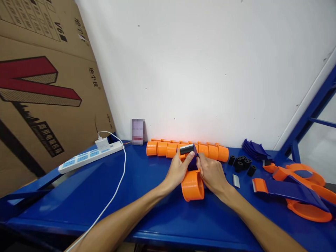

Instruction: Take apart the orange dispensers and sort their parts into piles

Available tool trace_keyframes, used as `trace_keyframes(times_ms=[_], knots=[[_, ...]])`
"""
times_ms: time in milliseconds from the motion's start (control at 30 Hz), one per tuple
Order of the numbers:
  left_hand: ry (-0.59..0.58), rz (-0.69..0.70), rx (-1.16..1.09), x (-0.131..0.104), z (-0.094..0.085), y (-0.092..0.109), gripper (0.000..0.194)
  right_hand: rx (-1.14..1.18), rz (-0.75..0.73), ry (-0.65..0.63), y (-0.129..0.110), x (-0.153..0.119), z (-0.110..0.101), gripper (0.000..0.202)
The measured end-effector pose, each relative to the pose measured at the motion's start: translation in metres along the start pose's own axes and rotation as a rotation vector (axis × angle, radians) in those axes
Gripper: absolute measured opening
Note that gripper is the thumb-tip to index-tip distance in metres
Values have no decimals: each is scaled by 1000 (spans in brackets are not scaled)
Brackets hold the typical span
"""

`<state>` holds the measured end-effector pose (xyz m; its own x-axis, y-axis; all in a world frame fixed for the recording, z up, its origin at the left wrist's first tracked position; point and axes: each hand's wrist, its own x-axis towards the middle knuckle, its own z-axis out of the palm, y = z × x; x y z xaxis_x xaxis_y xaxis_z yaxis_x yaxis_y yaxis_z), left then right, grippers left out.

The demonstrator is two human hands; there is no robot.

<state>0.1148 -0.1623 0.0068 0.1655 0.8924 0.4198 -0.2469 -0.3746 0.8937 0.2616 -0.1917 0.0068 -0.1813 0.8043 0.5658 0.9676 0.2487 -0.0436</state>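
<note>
My left hand (177, 168) is closed round the upper part of an orange and dark blue piece, its thumb beside a black roller (186, 149) with a pale strip along it. On the other side, my right hand (211, 173) grips the same piece with bent fingers. The orange ring (193, 185) of this piece hangs below and between both hands. Behind them a row of orange cups (172, 149) lies along the wall. To the right are several black rollers (240, 163) and a small silvery strip (236, 181).
Orange and blue parts (296, 192) lie at the right, with stacked dark blue pieces (254, 150) behind. A white power strip (90, 156) with a white cable (119, 183) is at the left, near a large carton (49, 87). A phone (138, 131) leans on the wall.
</note>
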Motion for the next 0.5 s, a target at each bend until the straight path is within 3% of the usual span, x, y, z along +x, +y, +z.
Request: trace_keyframes(times_ms=[133, 333, 500], knots=[[-7, -23, 24, 1, 0, 2, 39, 69, 8, -25, 1, -1, 3, 27], [11, -132, -109, -1, 4, 13, 39, 343, 51, 38, 2, 0, 8, 29], [36, -124, -118, 0, 3, 13, 44, 459, 95, 49, 4, 3, 7, 30]])
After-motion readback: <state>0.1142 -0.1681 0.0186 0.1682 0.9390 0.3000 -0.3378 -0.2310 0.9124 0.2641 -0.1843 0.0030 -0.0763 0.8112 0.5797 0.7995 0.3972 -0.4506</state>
